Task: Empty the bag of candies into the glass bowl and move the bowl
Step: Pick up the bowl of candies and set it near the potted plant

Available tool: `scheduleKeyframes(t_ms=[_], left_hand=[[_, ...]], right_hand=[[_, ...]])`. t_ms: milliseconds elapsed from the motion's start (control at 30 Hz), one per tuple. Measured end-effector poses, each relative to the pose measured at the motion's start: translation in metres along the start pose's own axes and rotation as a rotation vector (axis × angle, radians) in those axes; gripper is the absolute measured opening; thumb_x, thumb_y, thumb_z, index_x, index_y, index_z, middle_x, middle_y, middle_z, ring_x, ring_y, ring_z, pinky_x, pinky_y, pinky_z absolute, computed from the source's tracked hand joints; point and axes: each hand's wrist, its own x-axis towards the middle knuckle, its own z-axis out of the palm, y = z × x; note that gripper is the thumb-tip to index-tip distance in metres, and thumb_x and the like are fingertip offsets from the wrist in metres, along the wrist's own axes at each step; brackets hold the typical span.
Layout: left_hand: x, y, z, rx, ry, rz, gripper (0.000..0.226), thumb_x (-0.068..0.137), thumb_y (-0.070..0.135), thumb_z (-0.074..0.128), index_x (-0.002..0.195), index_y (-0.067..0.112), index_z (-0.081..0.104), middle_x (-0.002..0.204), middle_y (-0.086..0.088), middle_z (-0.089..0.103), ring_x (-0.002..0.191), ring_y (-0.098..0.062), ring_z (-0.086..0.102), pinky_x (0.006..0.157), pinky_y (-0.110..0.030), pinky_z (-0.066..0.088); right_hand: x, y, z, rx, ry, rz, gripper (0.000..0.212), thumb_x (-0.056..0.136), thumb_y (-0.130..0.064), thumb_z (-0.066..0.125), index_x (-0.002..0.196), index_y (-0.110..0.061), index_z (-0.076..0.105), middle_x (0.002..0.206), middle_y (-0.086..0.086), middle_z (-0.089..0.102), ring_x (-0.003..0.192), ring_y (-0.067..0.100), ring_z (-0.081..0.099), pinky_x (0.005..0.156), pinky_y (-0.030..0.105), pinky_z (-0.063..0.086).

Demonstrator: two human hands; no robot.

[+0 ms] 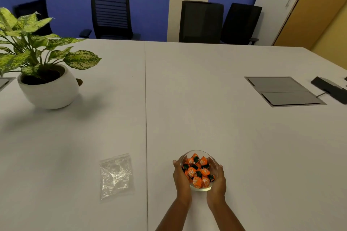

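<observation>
Two-handed grip: left hand (181,178) and right hand (217,180) pressed against opposite walls of the glass bowl (199,189), cupping it so the heaped orange candies (198,171) stay level during the move; whether the bowl rests on the worktop (225,118) or is lifted cannot be told; left of the grip lies the emptied clear bag (116,175), flat; far beyond it a potted plant (47,73); beyond-right a recessed cable hatch (283,90); the path ahead appears unobstructed.

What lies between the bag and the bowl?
Only bare table with its seam, in the head view, separates the bag from the bowl.
</observation>
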Motion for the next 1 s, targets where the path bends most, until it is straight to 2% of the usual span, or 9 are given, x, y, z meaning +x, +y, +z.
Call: scheduleKeyframes(t_ms=[133, 200, 300, 367, 500, 667, 800, 1000], left_hand=[[0.023, 0.046, -0.009, -0.039, 0.047, 0.116, 0.051, 0.099, 0.036, 0.014, 0.124, 0.014, 0.053, 0.114, -0.007, 0.059, 0.101, -0.021, 0.055, 0.088, -0.032, 0.044], [0.035, 0.066, -0.014, -0.048, 0.082, 0.145, 0.051, 0.099, 0.036, 0.014, 0.125, 0.013, 0.053, 0.117, -0.01, 0.058, 0.102, -0.022, 0.055, 0.088, -0.032, 0.044], [0.059, 0.101, -0.022, -0.061, 0.136, 0.162, 0.052, 0.099, 0.038, 0.015, 0.125, 0.013, 0.053, 0.123, -0.015, 0.059, 0.108, -0.028, 0.056, 0.091, -0.036, 0.044], [0.078, 0.123, -0.028, -0.071, 0.162, 0.178, 0.053, 0.099, 0.038, 0.016, 0.124, 0.012, 0.054, 0.125, -0.017, 0.058, 0.105, -0.027, 0.055, 0.089, -0.035, 0.043], [0.121, 0.165, -0.036, -0.091, 0.204, 0.19, 0.053, 0.099, 0.041, 0.017, 0.125, 0.01, 0.052, 0.127, -0.021, 0.057, 0.112, -0.033, 0.055, 0.087, -0.036, 0.043], [0.168, 0.2, -0.038, -0.102, 0.232, 0.197, 0.054, 0.098, 0.042, 0.017, 0.127, 0.011, 0.051, 0.132, -0.019, 0.054, 0.12, -0.035, 0.052, 0.098, -0.042, 0.042], [0.214, 0.221, -0.035, -0.114, 0.236, 0.219, 0.054, 0.099, 0.04, 0.017, 0.124, 0.01, 0.054, 0.13, -0.02, 0.056, 0.117, -0.035, 0.053, 0.089, -0.037, 0.042], [0.282, 0.234, -0.034, -0.108, 0.248, 0.191, 0.053, 0.099, 0.04, 0.018, 0.127, 0.009, 0.051, 0.131, -0.021, 0.054, 0.119, -0.036, 0.052, 0.099, -0.043, 0.042]], right_hand=[[0.015, -0.012, 0.054, -0.003, -0.094, 0.011, 0.037, 0.098, -0.031, 0.027, 0.109, -0.019, 0.061, 0.11, 0.008, 0.062, 0.099, 0.024, 0.058, 0.077, 0.034, 0.048], [0.022, -0.016, 0.08, -0.006, -0.119, 0.028, 0.04, 0.098, -0.032, 0.028, 0.115, -0.015, 0.059, 0.108, 0.009, 0.062, 0.096, 0.024, 0.058, 0.076, 0.034, 0.048], [0.033, -0.019, 0.125, -0.02, -0.157, 0.058, 0.041, 0.098, -0.033, 0.028, 0.117, -0.013, 0.058, 0.106, 0.01, 0.061, 0.096, 0.026, 0.057, 0.081, 0.037, 0.047], [0.043, -0.021, 0.155, -0.019, -0.181, 0.065, 0.041, 0.098, -0.033, 0.028, 0.118, -0.013, 0.057, 0.106, 0.009, 0.06, 0.095, 0.025, 0.057, 0.085, 0.038, 0.045], [0.067, -0.027, 0.212, -0.024, -0.229, 0.069, 0.04, 0.098, -0.032, 0.026, 0.115, -0.014, 0.057, 0.104, 0.008, 0.059, 0.085, 0.019, 0.058, 0.076, 0.034, 0.047], [0.098, -0.032, 0.264, -0.05, -0.261, 0.061, 0.038, 0.098, -0.03, 0.026, 0.112, -0.016, 0.058, 0.108, 0.008, 0.058, 0.097, 0.024, 0.054, 0.087, 0.038, 0.043], [0.134, -0.031, 0.299, -0.064, -0.281, 0.046, 0.041, 0.098, -0.029, 0.025, 0.117, -0.013, 0.058, 0.11, 0.006, 0.058, 0.098, 0.023, 0.055, 0.089, 0.038, 0.042], [0.19, -0.017, 0.337, -0.077, -0.283, 0.071, 0.039, 0.097, -0.03, 0.029, 0.115, -0.013, 0.058, 0.111, 0.01, 0.059, 0.097, 0.025, 0.055, 0.088, 0.038, 0.043]])
